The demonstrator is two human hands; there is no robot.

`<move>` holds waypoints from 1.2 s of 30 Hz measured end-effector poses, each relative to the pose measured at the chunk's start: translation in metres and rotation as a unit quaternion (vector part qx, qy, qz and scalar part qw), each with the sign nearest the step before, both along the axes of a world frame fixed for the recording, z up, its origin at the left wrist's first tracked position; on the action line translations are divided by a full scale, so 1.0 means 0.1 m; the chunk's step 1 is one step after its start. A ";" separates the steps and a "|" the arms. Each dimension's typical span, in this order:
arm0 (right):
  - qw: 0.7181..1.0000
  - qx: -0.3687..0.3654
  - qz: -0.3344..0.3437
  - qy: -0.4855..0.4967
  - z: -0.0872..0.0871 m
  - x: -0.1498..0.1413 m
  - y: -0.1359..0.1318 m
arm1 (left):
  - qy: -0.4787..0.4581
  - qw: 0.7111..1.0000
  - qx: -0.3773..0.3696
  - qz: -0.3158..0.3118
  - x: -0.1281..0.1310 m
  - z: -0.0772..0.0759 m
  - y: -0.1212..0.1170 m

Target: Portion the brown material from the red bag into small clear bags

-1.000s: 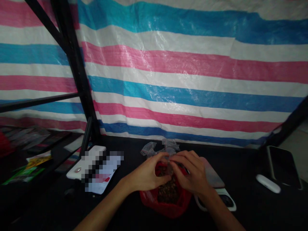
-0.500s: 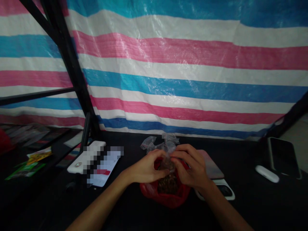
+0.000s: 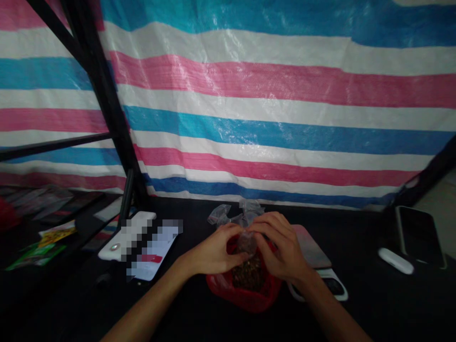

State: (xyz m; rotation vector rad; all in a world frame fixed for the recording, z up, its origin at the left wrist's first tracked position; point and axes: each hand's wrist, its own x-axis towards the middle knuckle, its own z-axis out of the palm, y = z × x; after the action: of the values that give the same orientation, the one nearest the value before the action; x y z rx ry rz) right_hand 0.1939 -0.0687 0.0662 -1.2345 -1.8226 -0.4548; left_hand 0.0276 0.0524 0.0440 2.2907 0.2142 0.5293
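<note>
A small clear plastic bag [image 3: 247, 242] is pinched between my two hands, above a red plastic bag [image 3: 251, 303]. Loose brown granules [image 3: 252, 275], too fine to name, fill the red bag. My left hand [image 3: 221, 251] grips the clear bag's left side, fingers curled over its top and thumb reaching below. From the right, my right hand [image 3: 280, 247] closes its fingertips and thumb on the bag's upper edge. Whether the clear bag has granules inside, I cannot tell. More clear plastic bags [image 3: 219, 214] lie just behind my hands.
Right of my hands is a white digital scale [image 3: 311, 249], partly behind my right forearm. Farther right are a white case [image 3: 396, 261] and a dark phone [image 3: 420, 237]. Two pale flat devices [image 3: 156, 259] and a green packet [image 3: 37, 256] lie left. A striped tarp [image 3: 249, 109] hangs behind.
My right fingers have shifted slightly left over the clear bag's top. Both hands remain on it above the red bag. The camera view has tilted slightly.
</note>
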 end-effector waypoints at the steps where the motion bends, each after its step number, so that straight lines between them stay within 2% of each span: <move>1: 1.000 0.007 -0.007 0.001 -0.01 0.00 0.01 | 0.005 1.000 0.004 0.002 0.00 0.01 -0.01; 10: 0.998 0.056 -0.022 -0.001 -0.08 -0.01 0.05 | -0.005 1.000 0.005 -0.024 0.00 0.05 -0.05; 15: 0.997 0.070 -0.039 -0.017 -0.08 0.00 0.06 | -0.001 1.000 0.014 -0.016 0.00 0.08 -0.03; 22: 0.998 0.063 -0.016 -0.005 -0.11 0.01 0.04 | -0.031 0.999 0.005 0.001 0.00 0.06 -0.03; 28: 1.000 0.016 0.013 -0.013 -0.08 0.02 -0.01 | -0.035 0.999 0.021 0.015 0.01 0.03 -0.04; 36: 0.997 0.067 -0.047 -0.010 -0.06 0.02 0.05 | -0.068 0.997 -0.016 0.030 0.01 0.07 -0.01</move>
State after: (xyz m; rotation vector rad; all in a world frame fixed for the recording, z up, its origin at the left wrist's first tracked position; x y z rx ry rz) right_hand 0.1960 -0.0634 0.0604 -1.2314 -1.7252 -0.6334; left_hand 0.0284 0.0512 0.0514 2.2126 0.2231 0.7053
